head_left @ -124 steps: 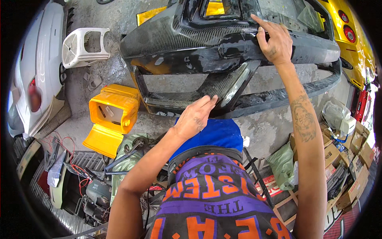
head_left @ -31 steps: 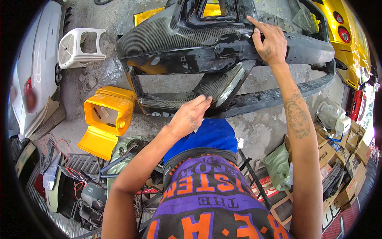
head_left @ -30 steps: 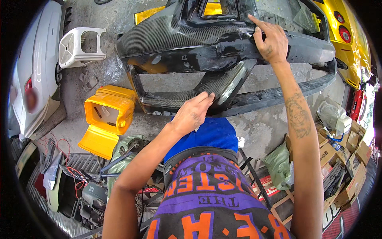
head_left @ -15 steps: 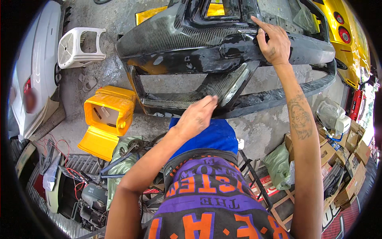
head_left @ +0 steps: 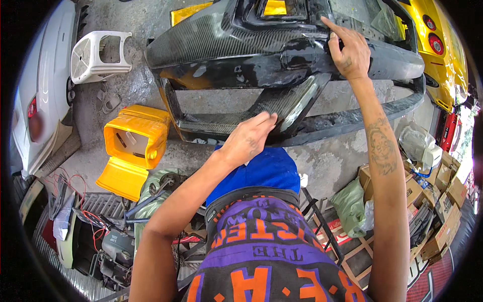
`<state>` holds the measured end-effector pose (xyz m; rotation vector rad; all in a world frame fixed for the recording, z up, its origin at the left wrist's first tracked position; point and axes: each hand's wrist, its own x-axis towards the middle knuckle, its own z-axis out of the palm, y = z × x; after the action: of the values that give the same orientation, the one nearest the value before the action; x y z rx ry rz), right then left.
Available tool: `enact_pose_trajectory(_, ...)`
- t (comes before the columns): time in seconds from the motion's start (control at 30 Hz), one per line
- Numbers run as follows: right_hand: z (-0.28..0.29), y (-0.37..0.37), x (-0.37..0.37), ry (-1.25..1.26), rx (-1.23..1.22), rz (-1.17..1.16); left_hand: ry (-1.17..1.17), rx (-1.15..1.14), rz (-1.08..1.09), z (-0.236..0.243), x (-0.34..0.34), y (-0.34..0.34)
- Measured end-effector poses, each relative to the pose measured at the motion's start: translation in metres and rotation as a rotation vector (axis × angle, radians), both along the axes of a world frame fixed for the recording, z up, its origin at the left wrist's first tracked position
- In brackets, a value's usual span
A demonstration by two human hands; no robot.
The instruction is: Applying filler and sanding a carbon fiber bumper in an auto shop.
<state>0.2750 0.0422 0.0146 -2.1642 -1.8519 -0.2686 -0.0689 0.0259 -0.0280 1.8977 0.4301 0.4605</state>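
A large black carbon-weave car bumper point(head_left: 236, 45) lies across the concrete floor in front of me, with a big open grille hole in its middle. My left hand point(head_left: 249, 141) lies flat, fingers together, on the bumper's lower bar beside a slanted strut. My right hand point(head_left: 348, 49) rests on the bumper's upper right part, its index finger stretched out along the surface. Neither hand holds a tool that I can see.
A yellow moulded body part point(head_left: 132, 146) lies left of the bumper, a white vented part point(head_left: 95, 55) beyond it. A white car point(head_left: 40, 110) stands at the left, a yellow car point(head_left: 445, 50) at the right. Wiring and metal parts point(head_left: 95, 231) lie lower left, cardboard boxes point(head_left: 432, 196) lower right.
My left hand has slid a little back and forth along the lower bar. My right hand has stayed at the same spot on the upper right, shifting only slightly.
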Motion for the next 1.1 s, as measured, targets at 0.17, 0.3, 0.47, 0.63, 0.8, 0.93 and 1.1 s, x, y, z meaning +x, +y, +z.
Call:
enact_pose_trajectory(0.17,0.001,0.002,0.003,0.006,-0.029,-0.017,0.006,0.028,-0.063,-0.002,-0.012,0.007)
enact_pose_trajectory(0.3,0.004,0.003,0.004,-0.004,-0.028,-0.023,-0.014,0.071,0.006,0.0,0.0,-0.002)
enact_pose_trajectory(0.47,0.005,0.003,0.003,0.015,-0.038,-0.024,0.038,0.044,-0.02,0.002,0.004,-0.001)
enact_pose_trajectory(0.63,-0.003,0.001,0.004,-0.023,0.023,-0.008,0.041,0.0,-0.051,0.001,-0.005,0.0)
enact_pose_trajectory(0.8,-0.003,0.002,0.005,-0.008,0.048,0.01,0.07,-0.01,0.045,0.012,-0.001,-0.008)
enact_pose_trajectory(0.93,-0.007,0.004,0.003,-0.004,0.083,0.0,0.063,0.086,0.068,0.009,0.007,-0.005)
enact_pose_trajectory(1.1,-0.005,0.001,0.005,-0.003,0.05,-0.027,0.062,0.079,0.136,0.01,0.006,-0.015)
